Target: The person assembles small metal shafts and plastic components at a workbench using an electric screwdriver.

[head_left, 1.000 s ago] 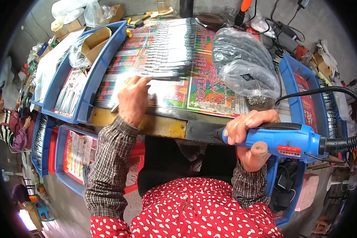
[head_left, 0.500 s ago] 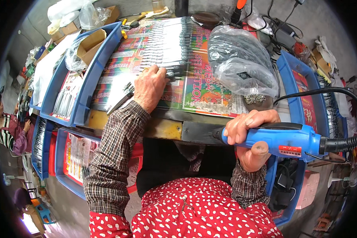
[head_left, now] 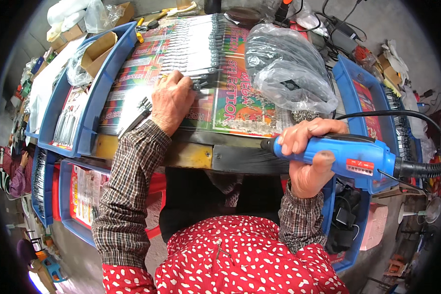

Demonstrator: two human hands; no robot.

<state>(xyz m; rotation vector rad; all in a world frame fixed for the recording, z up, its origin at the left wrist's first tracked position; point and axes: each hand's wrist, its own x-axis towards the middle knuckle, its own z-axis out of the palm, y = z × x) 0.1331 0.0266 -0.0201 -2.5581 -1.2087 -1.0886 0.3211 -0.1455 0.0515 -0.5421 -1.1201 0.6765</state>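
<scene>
My left hand [head_left: 173, 102] rests with curled fingers at the near end of a row of slim silvery pieces [head_left: 191, 46] with dark ends. Its fingertips are hidden beneath it, and dark ends [head_left: 200, 85] poke out at its right. Left of the wrist, a few more such pieces [head_left: 138, 115] lie slantwise. My right hand [head_left: 311, 157] is wrapped round a blue electric screwdriver [head_left: 350, 159], held level above the bench's front edge. The driver's dark nose points left, touching no piece, and its black cable [head_left: 419, 170] runs off right.
A clear plastic bag [head_left: 291, 68] of dark parts stands right of the row, beside scattered tiny metal bits [head_left: 259, 110]. Blue trays flank the bench, left [head_left: 95, 93] and right [head_left: 350, 93]. Another tray [head_left: 85, 235] sits lower left. At far left a person [head_left: 19, 171] sits.
The whole view has shifted slightly. My right hand has moved the screwdriver a little farther over the bench edge. The left hand stays at the row's near end.
</scene>
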